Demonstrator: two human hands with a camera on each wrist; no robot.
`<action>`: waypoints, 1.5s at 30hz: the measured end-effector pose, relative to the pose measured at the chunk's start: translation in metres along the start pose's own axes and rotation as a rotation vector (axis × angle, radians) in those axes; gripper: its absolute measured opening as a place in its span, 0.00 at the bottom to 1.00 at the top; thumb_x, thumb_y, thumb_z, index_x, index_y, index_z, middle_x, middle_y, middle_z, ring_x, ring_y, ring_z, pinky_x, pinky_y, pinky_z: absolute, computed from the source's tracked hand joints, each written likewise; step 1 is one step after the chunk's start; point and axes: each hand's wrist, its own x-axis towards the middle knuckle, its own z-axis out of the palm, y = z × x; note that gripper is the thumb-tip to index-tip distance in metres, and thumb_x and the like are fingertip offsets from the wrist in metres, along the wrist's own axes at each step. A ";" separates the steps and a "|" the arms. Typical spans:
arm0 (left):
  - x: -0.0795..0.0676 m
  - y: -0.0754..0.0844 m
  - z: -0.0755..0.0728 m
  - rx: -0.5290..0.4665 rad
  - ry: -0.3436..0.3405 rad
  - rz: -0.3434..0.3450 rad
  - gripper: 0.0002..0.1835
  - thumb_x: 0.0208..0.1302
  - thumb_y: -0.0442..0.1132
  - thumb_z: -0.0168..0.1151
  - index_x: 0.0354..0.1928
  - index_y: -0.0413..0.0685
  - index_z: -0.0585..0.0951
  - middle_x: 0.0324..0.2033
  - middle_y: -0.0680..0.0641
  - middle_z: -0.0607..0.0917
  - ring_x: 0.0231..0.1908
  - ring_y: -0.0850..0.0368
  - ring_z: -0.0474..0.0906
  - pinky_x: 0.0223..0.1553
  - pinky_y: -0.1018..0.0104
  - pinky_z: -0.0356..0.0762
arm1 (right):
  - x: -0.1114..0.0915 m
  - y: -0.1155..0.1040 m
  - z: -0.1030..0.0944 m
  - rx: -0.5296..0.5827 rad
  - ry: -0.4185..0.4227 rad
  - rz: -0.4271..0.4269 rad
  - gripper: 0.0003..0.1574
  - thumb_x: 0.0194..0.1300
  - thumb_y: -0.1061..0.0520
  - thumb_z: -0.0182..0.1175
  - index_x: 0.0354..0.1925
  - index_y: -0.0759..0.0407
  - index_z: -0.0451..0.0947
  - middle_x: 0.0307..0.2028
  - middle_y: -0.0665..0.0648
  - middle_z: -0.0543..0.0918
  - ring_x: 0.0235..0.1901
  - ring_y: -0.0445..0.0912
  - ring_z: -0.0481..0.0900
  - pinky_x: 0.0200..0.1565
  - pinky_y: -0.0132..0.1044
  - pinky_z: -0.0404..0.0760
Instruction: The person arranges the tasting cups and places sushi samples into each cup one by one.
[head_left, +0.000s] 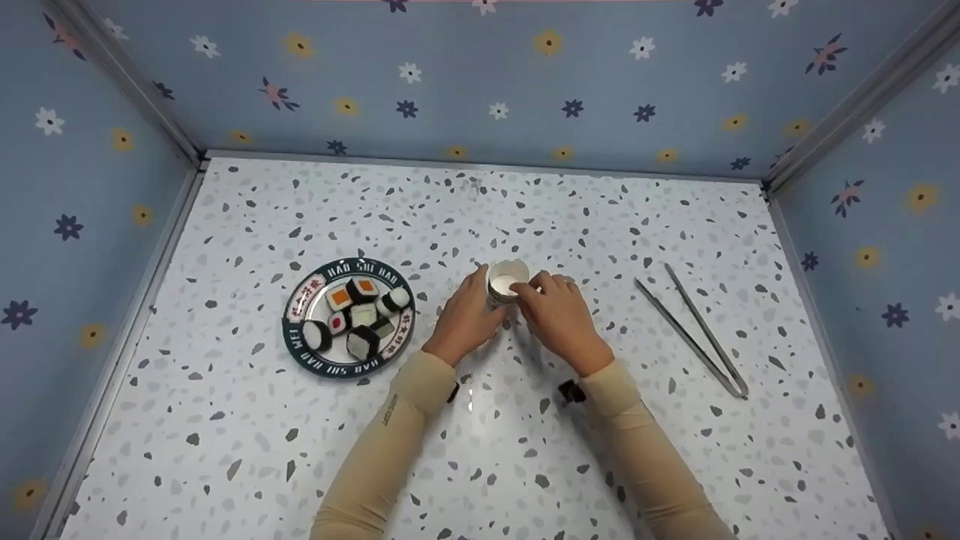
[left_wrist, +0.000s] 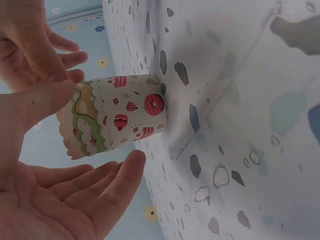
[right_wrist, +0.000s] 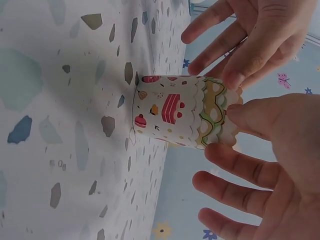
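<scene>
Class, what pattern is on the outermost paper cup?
Paper cup: mostly red desserts on white, clearest in right wrist view.

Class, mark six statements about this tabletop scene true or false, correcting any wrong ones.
1. Sushi pieces lie on the plate. True.
2. The left hand and right hand are both at the paper cups. True.
3. The tongs lie on the table. True.
4. The right hand grips the tongs. False: it is at the cups.
5. The cups lie on their sides. False: they stand upright.
6. In the head view, the plate is right of the cups. False: left.
</scene>
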 end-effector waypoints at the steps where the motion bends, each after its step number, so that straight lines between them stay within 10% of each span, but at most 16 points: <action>1: 0.001 0.000 0.001 0.001 0.001 0.002 0.42 0.67 0.42 0.66 0.76 0.36 0.57 0.69 0.35 0.67 0.67 0.40 0.66 0.66 0.50 0.64 | 0.000 0.000 0.000 0.009 -0.009 0.007 0.09 0.72 0.58 0.61 0.49 0.54 0.81 0.37 0.58 0.77 0.35 0.56 0.77 0.38 0.52 0.76; 45: -0.066 -0.010 0.010 0.037 0.092 0.090 0.28 0.64 0.47 0.70 0.63 0.45 0.74 0.55 0.42 0.82 0.52 0.45 0.80 0.51 0.50 0.77 | -0.048 -0.032 -0.006 0.202 0.127 -0.112 0.04 0.59 0.56 0.73 0.35 0.50 0.88 0.31 0.53 0.77 0.29 0.50 0.73 0.30 0.42 0.71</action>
